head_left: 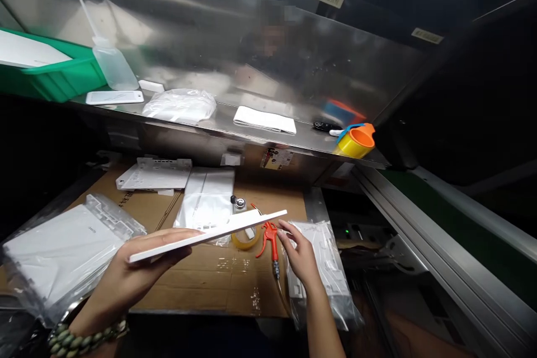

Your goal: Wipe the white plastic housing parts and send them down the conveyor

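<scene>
My left hand [146, 260] grips a thin white plastic panel [218, 233] by its left part, fingers above and thumb side below. The panel is seen nearly edge-on, tilted up toward the right, with its broad faces mostly hidden. Close to the panel's right end is my right hand [300, 254], its fingers loosely bent and apart, holding nothing; whether a fingertip touches the panel I cannot tell. Beneath the panel's right end lies a red air blow gun [271, 240] with a hose. A tape roll [245, 241] sits beside it, partly covered by the panel.
Bagged white panels [62, 251] lie left, another bagged part [325, 268] right. White plastic parts [155, 173] and a white bag [205, 193] rest behind on the cardboard [239, 279]. The metal shelf [226, 126] holds a squeeze bottle [113, 64], a green bin [67, 78] and a yellow-orange holder [356, 142].
</scene>
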Tool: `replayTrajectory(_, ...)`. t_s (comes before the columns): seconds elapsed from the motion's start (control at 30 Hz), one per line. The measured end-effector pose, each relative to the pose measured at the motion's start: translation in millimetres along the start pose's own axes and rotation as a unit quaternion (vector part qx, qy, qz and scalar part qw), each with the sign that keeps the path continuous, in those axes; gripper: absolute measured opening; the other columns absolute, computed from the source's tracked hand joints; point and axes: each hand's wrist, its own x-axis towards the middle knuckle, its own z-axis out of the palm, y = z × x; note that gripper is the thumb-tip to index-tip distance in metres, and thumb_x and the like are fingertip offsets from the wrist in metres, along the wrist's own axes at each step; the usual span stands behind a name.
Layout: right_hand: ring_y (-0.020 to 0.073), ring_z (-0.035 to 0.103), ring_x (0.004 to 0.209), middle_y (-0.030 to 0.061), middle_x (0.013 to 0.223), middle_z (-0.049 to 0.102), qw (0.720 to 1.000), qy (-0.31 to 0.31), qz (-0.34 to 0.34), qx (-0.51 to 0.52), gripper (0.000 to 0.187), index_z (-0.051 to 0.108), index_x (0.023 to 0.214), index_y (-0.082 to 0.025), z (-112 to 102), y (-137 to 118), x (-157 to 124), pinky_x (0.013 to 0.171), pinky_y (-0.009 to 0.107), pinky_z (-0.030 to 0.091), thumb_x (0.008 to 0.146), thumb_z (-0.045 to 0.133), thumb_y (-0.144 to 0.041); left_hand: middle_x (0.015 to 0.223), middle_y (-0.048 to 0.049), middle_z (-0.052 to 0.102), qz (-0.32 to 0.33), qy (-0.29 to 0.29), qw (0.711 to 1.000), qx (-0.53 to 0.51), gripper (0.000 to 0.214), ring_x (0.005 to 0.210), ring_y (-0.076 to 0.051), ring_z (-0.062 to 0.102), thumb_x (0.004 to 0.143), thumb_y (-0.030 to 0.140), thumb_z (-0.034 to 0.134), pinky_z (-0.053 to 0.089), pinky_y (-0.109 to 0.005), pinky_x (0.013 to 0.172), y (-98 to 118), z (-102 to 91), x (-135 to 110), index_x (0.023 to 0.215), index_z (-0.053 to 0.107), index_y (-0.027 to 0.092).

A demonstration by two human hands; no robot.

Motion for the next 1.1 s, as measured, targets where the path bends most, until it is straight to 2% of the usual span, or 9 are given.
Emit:
replayTrajectory(0.13, 0.0279, 0.071, 0.111, 0.0108, 0.119, 0.076, 0.993, -0.024, 0.055, -0.1, 0.032, 0.075, 0.116, -0.019, 38.9, 40.2, 22.5, 0.097, 0.043, 0.057, 0.097, 0.051, -0.028, 0.098, -0.0021, 0.082, 0.057, -0.005, 0.998, 0.012, 0.015, 0.092, -0.029, 0.076, 0.085, 0.037, 0.076, 0.063, -0.036, 0.086, 8.9, 0.8, 0.5, 0.096, 0.084, 0.029)
replayTrajectory(0.27, 0.0248, 0.064, 0.121, 0.0096, 0.121, 0.074, 0.976, -0.077, 0.035, -0.199, 0.026, 0.074, 0.114, -0.02, 82.5, 45.0, 40.5, 0.108, 0.041, 0.048, 0.097, 0.054, -0.02, 0.103, 0.0005, 0.081, 0.098, -0.027, 0.995, 0.018, 0.018, 0.095, -0.028, 0.077, 0.089, 0.028, 0.073, 0.063, -0.034, 0.084, -3.2, -8.2, -2.1, 0.104, 0.082, 0.033)
replayTrajectory(0.4, 0.0238, 0.063, 0.12, 0.0083, 0.127, 0.068, 0.949, -0.125, 0.015, -0.289, 0.024, 0.069, 0.117, -0.018, 118.6, 37.0, 57.9, 0.107, 0.05, 0.048, 0.099, 0.063, -0.034, 0.104, -0.0054, 0.081, 0.071, -0.009, 0.997, 0.007, 0.018, 0.098, -0.03, 0.076, 0.086, 0.031, 0.076, 0.063, -0.036, 0.084, -6.0, -12.9, -10.6, 0.103, 0.083, 0.031)
replayTrajectory(0.53, 0.0244, 0.065, 0.115, 0.01, 0.128, 0.066, 0.918, -0.149, 0.026, -0.367, 0.031, 0.065, 0.121, -0.016, 146.1, 36.9, 70.6, 0.101, 0.048, 0.054, 0.098, 0.065, -0.037, 0.104, -0.0088, 0.081, 0.013, 0.031, 0.999, -0.004, 0.016, 0.102, -0.033, 0.075, 0.085, 0.036, 0.077, 0.061, -0.04, 0.09, -0.7, -14.8, -18.0, 0.099, 0.084, 0.029)
replayTrajectory(0.6, 0.0248, 0.065, 0.115, 0.0101, 0.128, 0.065, 0.907, -0.155, 0.026, -0.392, 0.033, 0.064, 0.123, -0.016, 156.0, 39.3, 72.0, 0.099, 0.048, 0.055, 0.098, 0.065, -0.037, 0.104, -0.0075, 0.081, 0.021, 0.034, 0.999, 0.006, 0.017, 0.101, -0.032, 0.075, 0.086, 0.036, 0.076, 0.062, -0.04, 0.091, -0.7, -16.9, -20.8, 0.1, 0.083, 0.03)
replayTrajectory(0.73, 0.0249, 0.065, 0.114, 0.0105, 0.126, 0.066, 0.897, -0.165, 0.029, -0.41, 0.034, 0.064, 0.123, -0.015, 166.9, 43.7, 66.9, 0.098, 0.048, 0.055, 0.097, 0.067, -0.036, 0.105, -0.003, 0.081, 0.033, 0.045, 0.998, 0.022, 0.017, 0.099, -0.032, 0.076, 0.085, 0.036, 0.078, 0.064, -0.041, 0.088, -4.3, -19.5, -26.5, 0.1, 0.083, 0.034)
replayTrajectory(0.87, 0.0227, 0.067, 0.107, 0.0087, 0.12, 0.068, 0.909, -0.163, 0.034, -0.383, 0.031, 0.065, 0.119, -0.015, 161.9, 42.0, 62.7, 0.094, 0.045, 0.057, 0.098, 0.066, -0.037, 0.106, -0.0005, 0.081, 0.012, 0.083, 0.996, 0.03, 0.016, 0.101, -0.032, 0.075, 0.085, 0.041, 0.076, 0.062, -0.042, 0.094, -7.4, -18.4, -34.3, 0.099, 0.082, 0.037)
replayTrajectory(1.0, 0.0193, 0.069, 0.098, 0.0072, 0.117, 0.069, 0.936, -0.126, 0.025, -0.328, 0.032, 0.063, 0.126, -0.02, 143.9, 35.0, 72.2, 0.089, 0.041, 0.059, 0.102, 0.059, -0.039, 0.104, -0.0028, 0.081, -0.024, 0.175, 0.984, 0.036, 0.021, 0.104, -0.032, 0.073, 0.08, 0.043, 0.082, 0.056, -0.046, 0.104, -18.0, -19.7, -42.5, 0.097, 0.082, 0.031)
replayTrajectory(1.1, 0.0221, 0.067, 0.108, 0.0093, 0.128, 0.065, 0.952, -0.082, 0.011, -0.295, 0.036, 0.058, 0.133, -0.02, 136.1, 28.5, 92.3, 0.094, 0.044, 0.057, 0.102, 0.058, -0.039, 0.106, -0.0056, 0.08, -0.057, 0.237, 0.97, 0.014, 0.026, 0.107, -0.032, 0.073, 0.078, 0.041, 0.085, 0.054, -0.046, 0.108, -32.7, -22.9, -47.5, 0.098, 0.081, 0.025)
